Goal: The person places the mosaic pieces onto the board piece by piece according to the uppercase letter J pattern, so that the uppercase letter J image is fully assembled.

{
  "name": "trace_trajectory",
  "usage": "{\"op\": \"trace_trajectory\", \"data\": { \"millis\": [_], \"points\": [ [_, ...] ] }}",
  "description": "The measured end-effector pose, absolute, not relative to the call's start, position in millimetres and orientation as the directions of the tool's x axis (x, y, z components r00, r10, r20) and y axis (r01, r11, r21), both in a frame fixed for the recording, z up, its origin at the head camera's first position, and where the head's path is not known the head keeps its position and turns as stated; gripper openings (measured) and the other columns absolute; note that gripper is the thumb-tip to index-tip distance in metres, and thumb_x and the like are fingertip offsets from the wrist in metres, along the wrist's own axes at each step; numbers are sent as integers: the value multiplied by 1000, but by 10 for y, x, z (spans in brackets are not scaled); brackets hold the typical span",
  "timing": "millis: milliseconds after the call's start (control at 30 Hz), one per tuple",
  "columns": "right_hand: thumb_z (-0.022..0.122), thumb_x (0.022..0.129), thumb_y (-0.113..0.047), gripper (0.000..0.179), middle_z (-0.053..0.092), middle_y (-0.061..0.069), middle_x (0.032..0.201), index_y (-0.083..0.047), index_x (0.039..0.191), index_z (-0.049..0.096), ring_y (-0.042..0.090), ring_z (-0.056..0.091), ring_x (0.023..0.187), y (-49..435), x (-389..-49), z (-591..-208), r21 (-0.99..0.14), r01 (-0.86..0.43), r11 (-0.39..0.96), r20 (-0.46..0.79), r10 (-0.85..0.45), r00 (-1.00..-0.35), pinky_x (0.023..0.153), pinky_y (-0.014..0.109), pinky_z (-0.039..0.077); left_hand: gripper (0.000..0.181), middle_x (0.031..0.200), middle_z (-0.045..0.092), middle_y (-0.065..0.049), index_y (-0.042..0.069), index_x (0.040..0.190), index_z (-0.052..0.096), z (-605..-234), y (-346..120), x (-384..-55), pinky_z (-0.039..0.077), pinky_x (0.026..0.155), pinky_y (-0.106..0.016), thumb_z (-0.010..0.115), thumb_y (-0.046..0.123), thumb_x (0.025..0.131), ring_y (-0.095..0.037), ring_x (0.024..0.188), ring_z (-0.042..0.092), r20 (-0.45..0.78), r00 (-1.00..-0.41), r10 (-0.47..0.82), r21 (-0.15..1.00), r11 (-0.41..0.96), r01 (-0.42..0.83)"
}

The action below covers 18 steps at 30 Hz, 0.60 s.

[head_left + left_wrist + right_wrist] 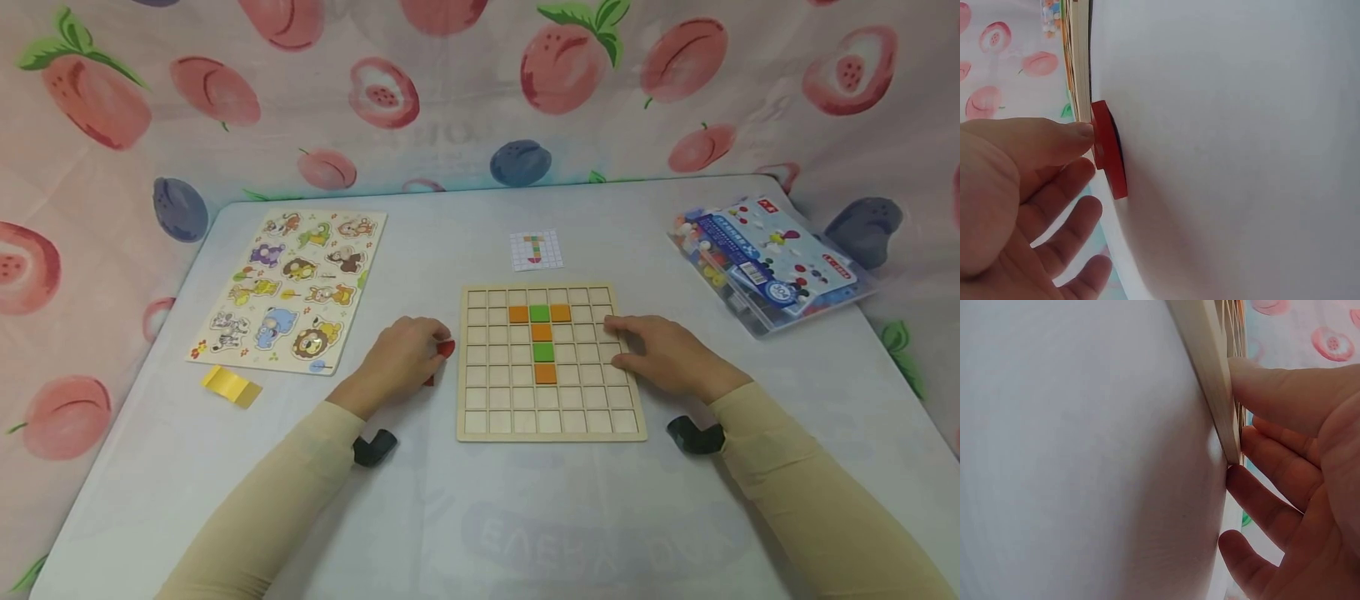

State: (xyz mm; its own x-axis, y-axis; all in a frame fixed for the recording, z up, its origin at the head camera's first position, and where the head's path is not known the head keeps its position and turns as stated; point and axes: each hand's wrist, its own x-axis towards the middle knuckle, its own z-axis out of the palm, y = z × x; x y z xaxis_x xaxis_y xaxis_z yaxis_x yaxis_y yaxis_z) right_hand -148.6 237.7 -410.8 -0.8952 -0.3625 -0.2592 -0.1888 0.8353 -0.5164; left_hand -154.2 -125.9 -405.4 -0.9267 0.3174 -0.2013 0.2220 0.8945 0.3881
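At the left of the wooden grid board [480,437], my left hand [401,357] pinches a red piece [446,348] between thumb and index finger. A second red piece [429,382] shows under that hand, partly hidden. In the left wrist view the thumb lies against the red piece [1105,137], and the other fingers are loosely bent. My right hand [663,352] rests on the board's right edge with relaxed fingers, the thumb on the rim [1213,369] in the right wrist view. Orange tiles [542,332] and green tiles [543,352] form a T shape in the grid.
Behind the board lies a small pattern card [536,250]. An animal puzzle board [288,287] is at the left, with a folded yellow strip [231,387] in front of it. A clear plastic case of coloured beads [772,262] stands at the back right.
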Motion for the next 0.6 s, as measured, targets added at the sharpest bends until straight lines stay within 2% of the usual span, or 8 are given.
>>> {"op": "trace_trajectory", "data": {
  "millis": [333, 600],
  "points": [
    [68, 95, -18, 60, 45, 24, 149, 1, 147, 46, 44, 34, 140, 2368, -1476, -4094, -517, -185, 836, -257, -358, -898, 113, 58, 25, 28, 112, 69, -6, 6, 119, 69, -4058, -1283, -1549, 48, 86, -40, 72, 14, 92, -26, 98, 56, -201, -936, 291, 370, 907, 202],
    [68, 95, -19, 60, 45, 23, 149, 2, 147, 46, 44, 33, 141, 2372, -1478, -4093, -523, -177, 833, -259, -354, -899, 113, 58, 25, 28, 113, 69, -7, 6, 120, 69, -4045, -1283, -1552, 48, 89, -40, 71, 13, 93, -25, 102, 56, -201, -933, 299, 376, 903, 209]
  ]
}}
